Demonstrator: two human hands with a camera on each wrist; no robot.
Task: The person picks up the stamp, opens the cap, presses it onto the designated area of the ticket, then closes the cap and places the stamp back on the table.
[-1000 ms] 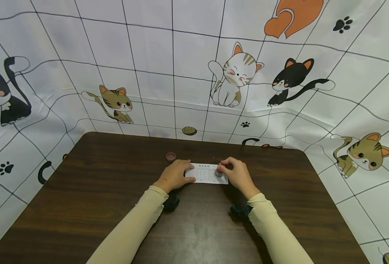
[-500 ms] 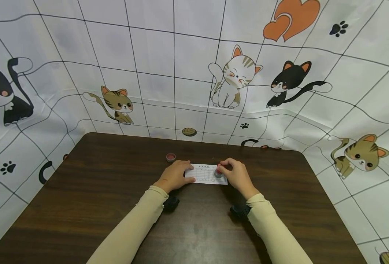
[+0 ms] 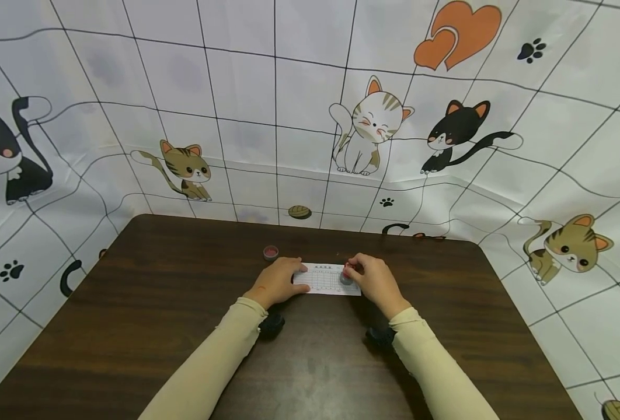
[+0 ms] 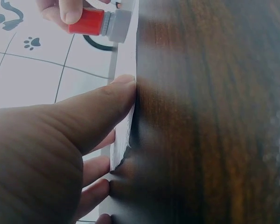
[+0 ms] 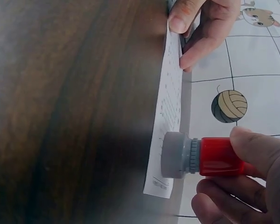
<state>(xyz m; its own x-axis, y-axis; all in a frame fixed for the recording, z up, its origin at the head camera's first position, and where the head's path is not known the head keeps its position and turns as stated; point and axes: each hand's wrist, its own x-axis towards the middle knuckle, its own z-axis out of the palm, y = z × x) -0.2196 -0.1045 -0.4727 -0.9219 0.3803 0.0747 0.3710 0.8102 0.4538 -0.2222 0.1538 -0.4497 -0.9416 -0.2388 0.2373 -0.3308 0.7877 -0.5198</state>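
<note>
A white paper slip (image 3: 324, 280) printed with a grid lies on the brown table. My left hand (image 3: 280, 280) presses on its left end, the thumb (image 4: 116, 93) along the near edge and the other fingers by the far edge. Over the right end, a stamp (image 5: 219, 156) with a red handle and grey base meets the paper base-first. My right hand (image 3: 377, 282) pinches that red handle between thumb and fingers. In the left wrist view the stamp (image 4: 100, 22) stands beyond the left thumb. Whatever mark lies under its base is hidden.
Behind the left hand sits a small round tub (image 3: 270, 252) with red inside. The table (image 3: 157, 303) ends at the back against a white sheet (image 3: 247, 140) printed with cats and grid lines. Dark wrist devices show below both hands.
The head view has shifted slightly. On the slip, the stamp and left hand keep about the same place, while the right fingers have shifted a little on the red handle.
</note>
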